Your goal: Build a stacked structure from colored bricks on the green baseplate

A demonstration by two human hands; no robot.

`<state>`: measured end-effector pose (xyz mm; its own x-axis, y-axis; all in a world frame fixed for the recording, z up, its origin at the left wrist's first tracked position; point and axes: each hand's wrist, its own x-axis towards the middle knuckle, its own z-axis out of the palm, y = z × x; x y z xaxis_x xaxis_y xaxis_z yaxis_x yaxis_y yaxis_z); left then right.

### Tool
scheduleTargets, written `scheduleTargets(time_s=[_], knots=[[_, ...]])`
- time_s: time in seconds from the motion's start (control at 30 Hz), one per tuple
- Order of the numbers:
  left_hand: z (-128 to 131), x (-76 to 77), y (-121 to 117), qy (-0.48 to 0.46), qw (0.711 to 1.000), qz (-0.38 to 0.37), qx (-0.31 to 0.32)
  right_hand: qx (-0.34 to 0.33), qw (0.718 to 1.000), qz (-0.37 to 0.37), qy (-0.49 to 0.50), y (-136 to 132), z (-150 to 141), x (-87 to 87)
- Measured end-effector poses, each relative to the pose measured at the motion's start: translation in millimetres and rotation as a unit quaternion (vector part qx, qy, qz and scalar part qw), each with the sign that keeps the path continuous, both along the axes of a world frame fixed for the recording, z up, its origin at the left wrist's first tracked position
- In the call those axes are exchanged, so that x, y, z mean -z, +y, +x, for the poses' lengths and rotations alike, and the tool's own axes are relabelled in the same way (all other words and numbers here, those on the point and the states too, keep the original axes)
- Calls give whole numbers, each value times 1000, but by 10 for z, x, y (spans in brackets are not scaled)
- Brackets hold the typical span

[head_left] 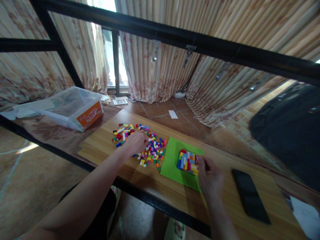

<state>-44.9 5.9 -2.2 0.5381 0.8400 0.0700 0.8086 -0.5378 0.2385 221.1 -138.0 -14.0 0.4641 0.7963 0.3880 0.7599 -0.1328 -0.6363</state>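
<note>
Brick block [187, 162] sits on the green baseplate [170, 161], right hand [211, 175], fingers curled, seemingly steadying it; left of baseplate, left hand [137, 142], fingers bunched over loose bricks [153, 150], pinch hidden.

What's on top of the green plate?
On the plate is a multicoloured block, with the right hand at its right edge. The plate's surface under the block and hand is covered, so cannot be seen.

Orange label [90, 115] on clear bin [62, 119]: white characters, blurred; white card [120, 102] on floor: print too small to read
</note>
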Motion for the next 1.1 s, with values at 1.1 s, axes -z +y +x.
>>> scheduleTargets(time_s=[1.1], knots=[[109, -14, 15, -29, 993, -41, -110, -68, 998, -3, -9, 11, -77, 109]])
